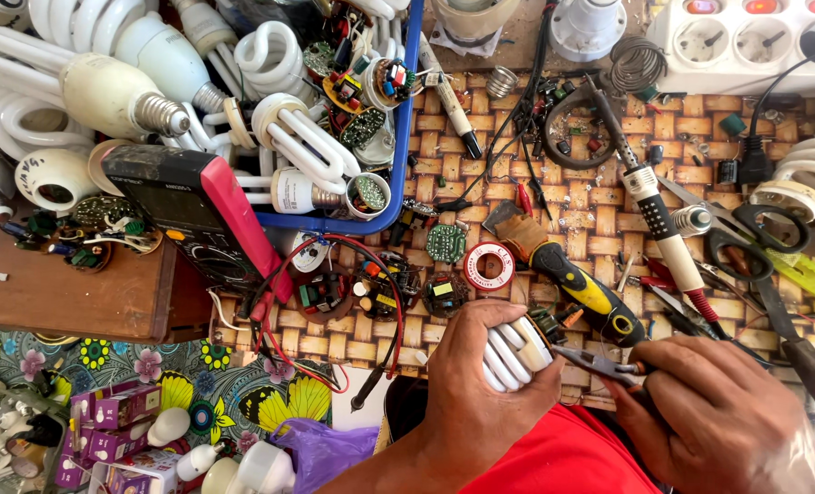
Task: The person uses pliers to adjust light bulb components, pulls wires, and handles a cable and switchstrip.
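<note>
Glass breakage is looking like the main risk, since the left hand (485,389) is wrapping tightly around a white spiral-tube fluorescent lamp (514,352) while the right hand (728,412) is closing on slim metal needle-nose pliers (599,364) whose tips are pressing at the lamp's base; a slip or hard twist could crack the tubes. Lamp looks intact, sitting just below the yellow-and-black-handled tool (583,285) on the woven-pattern surface (599,206).
</note>
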